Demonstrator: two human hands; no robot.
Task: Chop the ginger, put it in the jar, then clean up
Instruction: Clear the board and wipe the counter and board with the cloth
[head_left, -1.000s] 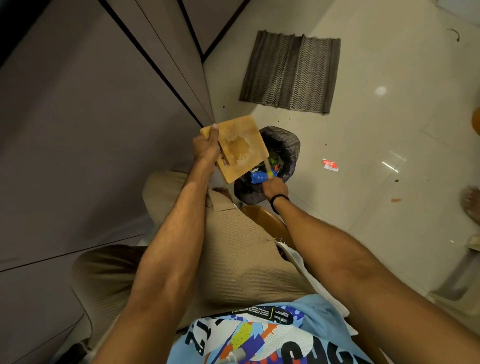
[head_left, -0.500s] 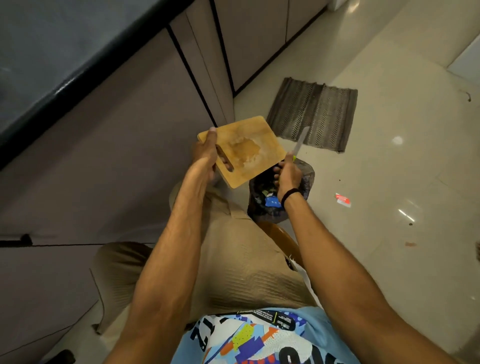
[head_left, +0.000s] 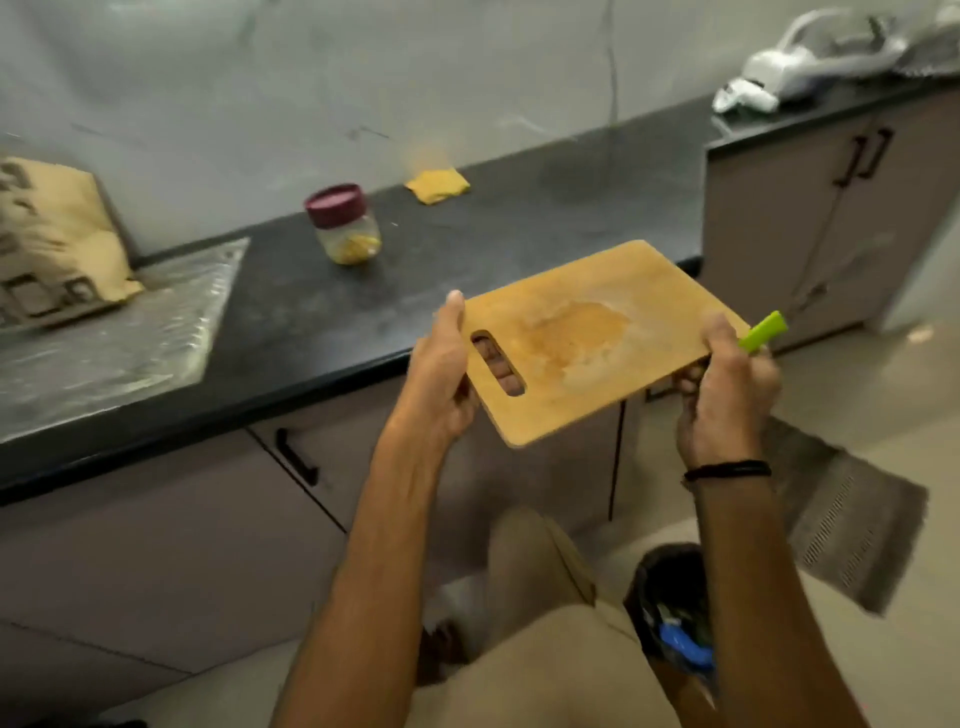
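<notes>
Countertop (head_left: 467, 249): black stone, with a steel drainboard (head_left: 114, 332) at its left end.
Floor mat (head_left: 852, 525): grey, ribbed, on the tiles at right.
Chopping board (head_left: 597, 338): wooden, held in the air in front of the counter edge, a yellowish stain in its middle.
Bin (head_left: 670, 597): dark, on the floor below the right forearm.
Left hand (head_left: 441, 384): grips the board's slotted end, thumb on top, fingers curled beneath and showing through the slot.
Right hand (head_left: 727, 395): thumb over the board's far edge, fingers curled under, clamped also on the knife.
Jar (head_left: 345, 228): on the counter near the wall, maroon lid on, yellow ginger bits (head_left: 358, 243) at the bottom.
Cloth (head_left: 436, 185): yellow, against the wall.
Knife (head_left: 762, 331): only its green handle shows.
</notes>
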